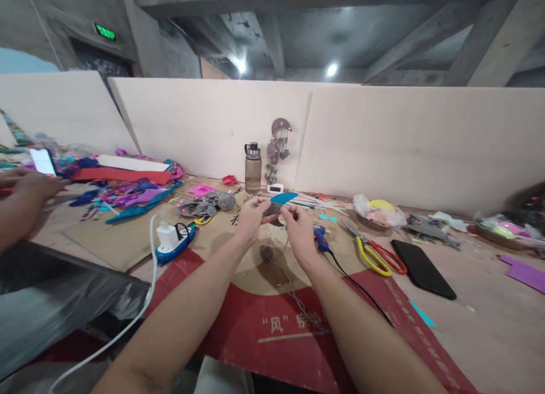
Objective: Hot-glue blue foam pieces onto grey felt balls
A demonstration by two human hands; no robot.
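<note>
A curved blue felt piece, partly wrapped in grey yarn, is held up over the work surface. My left hand is closed, pinching the wrapped end. Opposite it, my right hand is closed with its fingertips at the piece's lower edge, on the grey yarn; the exact grip is partly hidden. A loose strand trails below that hand. Under both hands lies a ball of grey yarn. Just right of my right hand is a blue glue gun with a black cord.
Scissors and a black phone lie at right. A blue power strip, grey felt pieces and a bottle stand left and behind. At far left, another person's hand is near a lit phone.
</note>
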